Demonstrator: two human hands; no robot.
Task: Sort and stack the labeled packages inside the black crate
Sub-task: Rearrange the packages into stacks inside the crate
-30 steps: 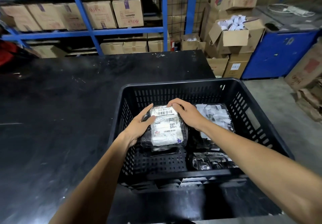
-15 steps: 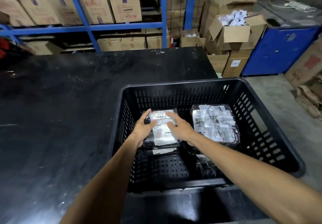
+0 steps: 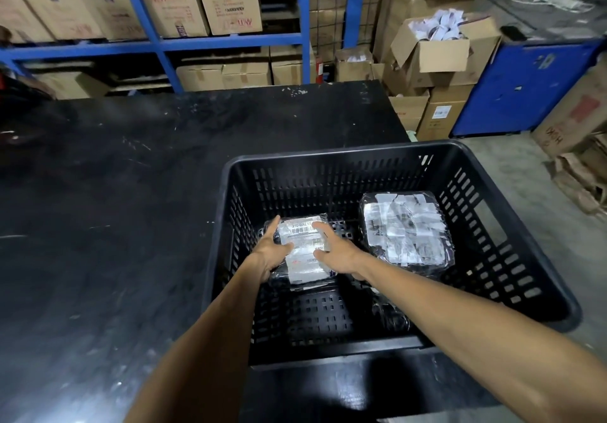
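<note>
A black slotted crate [image 3: 348, 152] sits at the right end of a black table. Inside, at the back left, a black-wrapped package with a white barcode label [image 3: 303, 251] lies on another package below it. My left hand [image 3: 272, 251] grips its left side and my right hand [image 3: 335, 250] presses on its right side. A larger black package covered in white labels [image 3: 405, 232] rests at the back right of the crate. Another dark shiny package [image 3: 392, 317] lies low at the front right, partly hidden under my right forearm.
The black table [image 3: 115, 209] stretches left of the crate. Blue shelving [image 3: 157, 44] with cardboard boxes stands behind. Open cardboard boxes [image 3: 433, 51] and a blue cabinet [image 3: 525, 84] stand at the right, with flattened cardboard on the grey floor.
Both hands have lowered the labeled package from above the crate's middle down onto the package at the back left. The large labeled package at the right is now fully uncovered.
</note>
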